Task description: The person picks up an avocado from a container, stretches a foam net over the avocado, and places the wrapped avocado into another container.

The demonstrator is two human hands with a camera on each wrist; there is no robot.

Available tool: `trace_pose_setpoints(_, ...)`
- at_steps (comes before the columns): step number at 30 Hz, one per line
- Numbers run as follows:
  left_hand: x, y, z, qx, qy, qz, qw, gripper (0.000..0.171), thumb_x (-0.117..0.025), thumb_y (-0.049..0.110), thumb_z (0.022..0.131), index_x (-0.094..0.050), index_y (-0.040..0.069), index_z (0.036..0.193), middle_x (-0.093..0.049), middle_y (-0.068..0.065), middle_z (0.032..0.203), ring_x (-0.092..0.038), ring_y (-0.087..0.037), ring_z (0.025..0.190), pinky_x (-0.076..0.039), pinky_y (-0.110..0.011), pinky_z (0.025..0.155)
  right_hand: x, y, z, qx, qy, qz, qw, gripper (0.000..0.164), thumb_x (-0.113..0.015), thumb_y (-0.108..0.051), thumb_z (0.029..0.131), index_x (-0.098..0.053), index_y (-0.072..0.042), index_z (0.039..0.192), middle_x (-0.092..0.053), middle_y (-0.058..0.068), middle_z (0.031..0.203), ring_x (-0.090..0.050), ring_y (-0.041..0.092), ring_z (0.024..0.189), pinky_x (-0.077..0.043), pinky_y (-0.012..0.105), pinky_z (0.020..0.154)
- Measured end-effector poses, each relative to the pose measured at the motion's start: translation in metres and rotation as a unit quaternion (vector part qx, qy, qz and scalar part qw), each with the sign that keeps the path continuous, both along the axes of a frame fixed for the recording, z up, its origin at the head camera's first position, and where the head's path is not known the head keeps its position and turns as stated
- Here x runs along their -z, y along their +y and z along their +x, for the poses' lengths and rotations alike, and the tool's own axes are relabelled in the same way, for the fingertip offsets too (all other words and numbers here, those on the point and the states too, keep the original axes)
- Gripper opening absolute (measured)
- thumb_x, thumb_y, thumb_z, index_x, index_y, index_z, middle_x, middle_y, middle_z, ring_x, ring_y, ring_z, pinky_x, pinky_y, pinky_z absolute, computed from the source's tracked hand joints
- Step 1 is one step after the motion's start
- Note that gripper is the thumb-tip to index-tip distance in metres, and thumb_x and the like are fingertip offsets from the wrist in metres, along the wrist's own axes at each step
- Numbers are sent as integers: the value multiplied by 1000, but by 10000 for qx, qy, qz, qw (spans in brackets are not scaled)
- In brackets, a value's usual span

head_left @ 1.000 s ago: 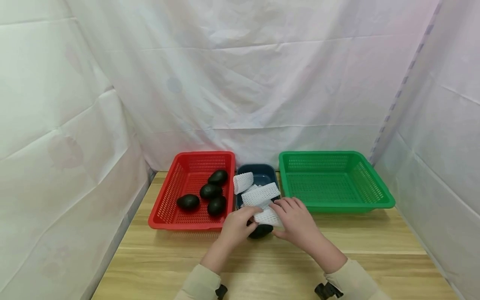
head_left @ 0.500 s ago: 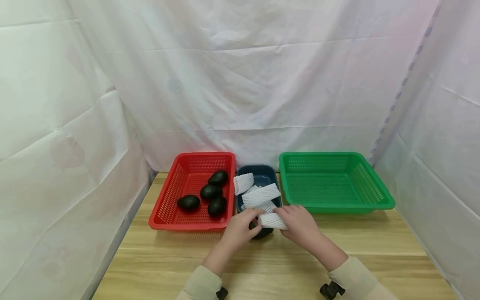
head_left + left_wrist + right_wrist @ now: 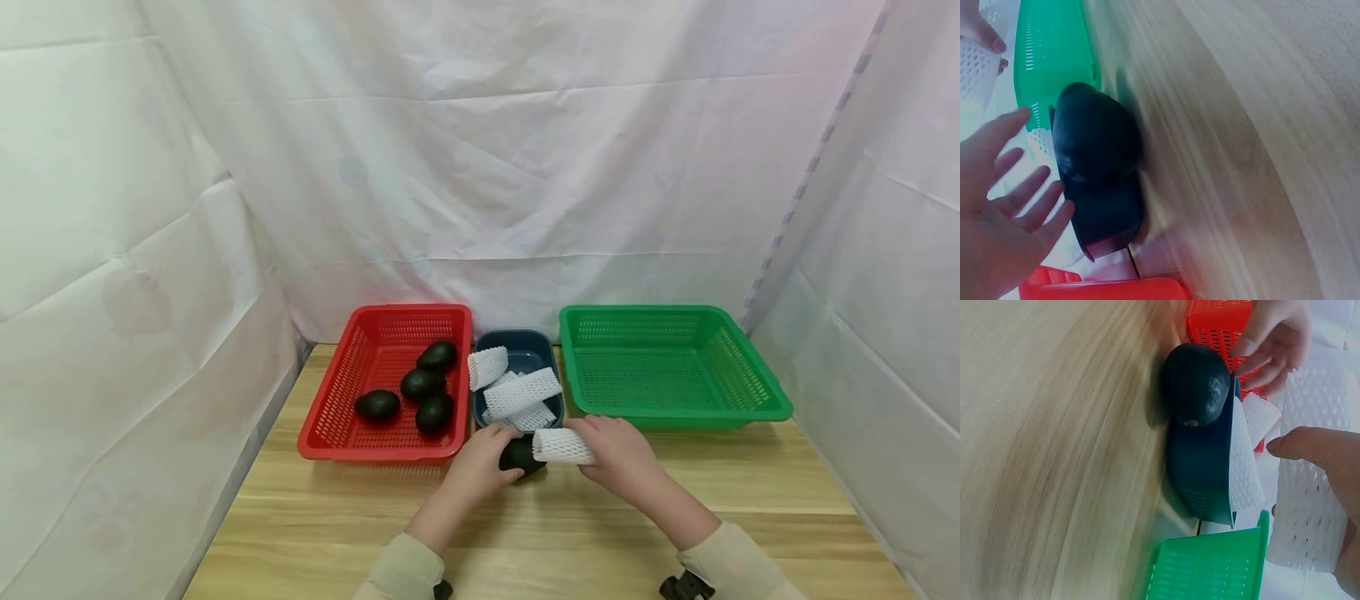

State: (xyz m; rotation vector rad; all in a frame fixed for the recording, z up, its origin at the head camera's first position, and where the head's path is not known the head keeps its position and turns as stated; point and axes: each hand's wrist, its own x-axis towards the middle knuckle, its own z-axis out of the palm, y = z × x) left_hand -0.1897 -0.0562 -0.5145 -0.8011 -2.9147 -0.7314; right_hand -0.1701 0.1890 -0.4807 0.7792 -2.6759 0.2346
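My right hand (image 3: 618, 458) grips a white foam net sleeve (image 3: 561, 447), its thumb (image 3: 1304, 444) lying across the mesh in the right wrist view. A dark avocado (image 3: 521, 456) rests on the wooden table, in front of a navy bin (image 3: 534, 357). Beside that avocado is my left hand (image 3: 474, 463). The left wrist view shows this hand (image 3: 1010, 219) with fingers extended and spread, apart from the avocado (image 3: 1094, 134). More foam net sleeves (image 3: 522, 392) lie in the navy bin, one leaning on its left rim.
To the left stands a red basket (image 3: 382, 362) with several avocados (image 3: 422, 384) inside. A green basket (image 3: 637, 367) stands to the right of the navy bin. White cloth (image 3: 480, 167) hangs behind and at both sides of the table (image 3: 525, 542).
My right hand has drawn the foam net sleeve out of the navy bin, toward me and to the right. My left hand has loosened from the sleeve and stays by the avocado.
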Motion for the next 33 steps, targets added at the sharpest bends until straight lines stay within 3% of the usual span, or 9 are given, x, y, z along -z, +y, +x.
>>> trace_pose_setpoints(9, 14, 4, -3, -60, -116, -517, 9986, 49, -80, 31, 81, -67, 10, 122, -57, -4, 113, -54, -21, 105, -48, -34, 91, 6, 10, 5, 88, -203, 15, 9998, 54, -88, -16, 62, -66, -12, 112, -67, 1, 95, -63, 20, 83, -51, 39, 68)
trace_pose_setpoints(17, 20, 6, -2, -10, -181, -395, 9991, 47, -81, 24, 80, -64, 12, 122, -58, -6, 115, -57, -23, 107, -48, -37, 92, 13, 19, 9, 74, -145, -4, 9999, 53, -88, -15, 60, -67, -12, 109, -66, 0, 92, -62, 18, 79, -50, 37, 62)
trace_pose_setpoints(23, 24, 7, -3, 170, -166, -510, 9984, 59, -83, 21, 78, -58, 14, 132, -58, -9, 123, -56, -24, 112, -47, -39, 96, 16, 23, 10, 122, -205, 9, 9997, 53, -87, -16, 61, -67, -13, 109, -66, -1, 93, -62, 17, 79, -51, 37, 64)
trace_pose_setpoints(33, 34, 9, -2, 58, -51, -330, 9994, 64, -84, 23, 78, -54, 14, 135, -55, -11, 118, -59, -23, 102, -49, -39, 91, 19, 29, 11, 208, -262, -42, 9994, 53, -86, -16, 62, -66, -13, 112, -66, 1, 94, -61, 19, 76, -51, 38, 63)
